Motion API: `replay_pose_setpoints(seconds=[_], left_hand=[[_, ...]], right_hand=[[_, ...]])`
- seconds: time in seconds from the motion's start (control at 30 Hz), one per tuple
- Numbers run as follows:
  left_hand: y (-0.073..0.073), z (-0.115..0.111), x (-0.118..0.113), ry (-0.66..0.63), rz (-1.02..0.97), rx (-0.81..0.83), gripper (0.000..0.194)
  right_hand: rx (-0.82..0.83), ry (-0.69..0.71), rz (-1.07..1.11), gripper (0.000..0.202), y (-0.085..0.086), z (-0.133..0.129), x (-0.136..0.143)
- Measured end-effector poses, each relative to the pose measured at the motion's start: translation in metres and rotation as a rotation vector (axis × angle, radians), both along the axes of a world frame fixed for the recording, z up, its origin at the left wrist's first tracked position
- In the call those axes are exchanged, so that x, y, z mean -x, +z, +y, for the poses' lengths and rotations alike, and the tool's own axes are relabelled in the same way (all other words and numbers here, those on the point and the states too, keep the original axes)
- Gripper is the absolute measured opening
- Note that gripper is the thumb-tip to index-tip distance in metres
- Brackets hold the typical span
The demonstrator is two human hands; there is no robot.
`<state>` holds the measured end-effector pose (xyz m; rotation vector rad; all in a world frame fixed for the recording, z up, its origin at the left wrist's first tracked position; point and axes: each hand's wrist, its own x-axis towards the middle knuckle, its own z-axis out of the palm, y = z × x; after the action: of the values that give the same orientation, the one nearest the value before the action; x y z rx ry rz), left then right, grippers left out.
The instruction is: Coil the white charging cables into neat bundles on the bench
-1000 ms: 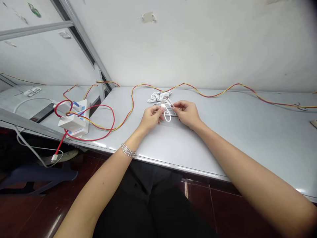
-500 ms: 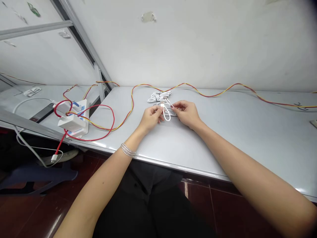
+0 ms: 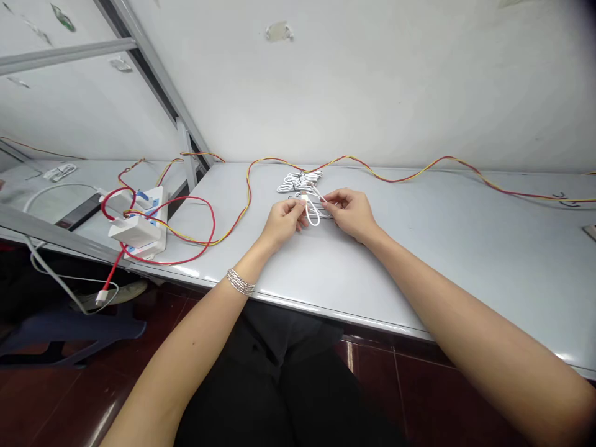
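Observation:
Between finger and thumb, my left hand (image 3: 285, 222) pinches a short white USB cable (image 3: 313, 221) just below its plug, whose metal end points away from me. The cable bends in a small loop to the right. My right hand (image 3: 349, 213) is closed on the other end of this cable, near a thin white connector. Directly behind my fingers lies a coiled bundle of white cables (image 3: 298, 181), bound with a dark tie. More white cable coils rest on the table under my hands, partly hidden by them.
A white power strip (image 3: 161, 214) with plugged-in chargers (image 3: 135, 231) stands at the left, a red cable (image 3: 215, 217) looping from it. A twisted red-yellow wire (image 3: 395, 180) runs along the wall. Beyond the metal frame (image 3: 161, 74) lie a phone (image 3: 84, 211) and another white cable bundle (image 3: 60, 172).
Both hands stay almost still, keeping hold of the cable; its loop has shifted very slightly. At the far left edge, something pale has come into view beyond the frame.

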<state>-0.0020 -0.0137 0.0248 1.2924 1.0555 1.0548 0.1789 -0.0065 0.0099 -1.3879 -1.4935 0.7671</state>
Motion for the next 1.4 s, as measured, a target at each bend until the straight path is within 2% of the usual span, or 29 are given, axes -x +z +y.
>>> replay_pose_setpoints(seconds=[0.27, 0.5, 0.6, 0.73, 0.8, 0.9, 1.03, 1.23, 1.4], left_hand=[[0.002, -0.001, -0.001, 0.008, 0.001, 0.011, 0.041], [0.000, -0.001, -0.002, 0.057, 0.006, 0.029, 0.051], [-0.002, -0.003, -0.002, 0.116, 0.176, -0.094, 0.049], [-0.001, -0.010, -0.001, 0.248, 0.558, -0.406, 0.046], [0.001, -0.014, 0.000, 0.273, 0.730, -0.463, 0.045], [0.002, -0.016, 0.000, 0.254, 0.898, -0.383, 0.041], [0.002, -0.015, 0.000, 0.232, 0.961, -0.296, 0.037], [0.006, -0.017, -0.002, 0.136, 0.933, -0.294, 0.025], [0.009, -0.021, -0.003, 0.053, 0.931, -0.342, 0.021]], right_hand=[[0.018, 0.008, 0.040, 0.016, 0.000, 0.000, 0.000], [-0.016, -0.033, 0.105, 0.028, 0.003, -0.004, 0.003], [-0.041, -0.059, 0.106, 0.024, 0.005, -0.005, 0.004], [-0.064, -0.102, 0.023, 0.022, 0.007, -0.005, 0.002], [-0.064, -0.115, -0.042, 0.021, 0.007, -0.005, 0.001], [-0.087, -0.144, -0.191, 0.017, 0.008, -0.005, 0.001], [-0.058, -0.100, -0.287, 0.013, 0.011, -0.006, 0.002], [0.059, 0.052, -0.235, 0.012, 0.022, -0.013, 0.002], [0.247, 0.170, -0.089, 0.008, 0.034, -0.021, 0.003]])
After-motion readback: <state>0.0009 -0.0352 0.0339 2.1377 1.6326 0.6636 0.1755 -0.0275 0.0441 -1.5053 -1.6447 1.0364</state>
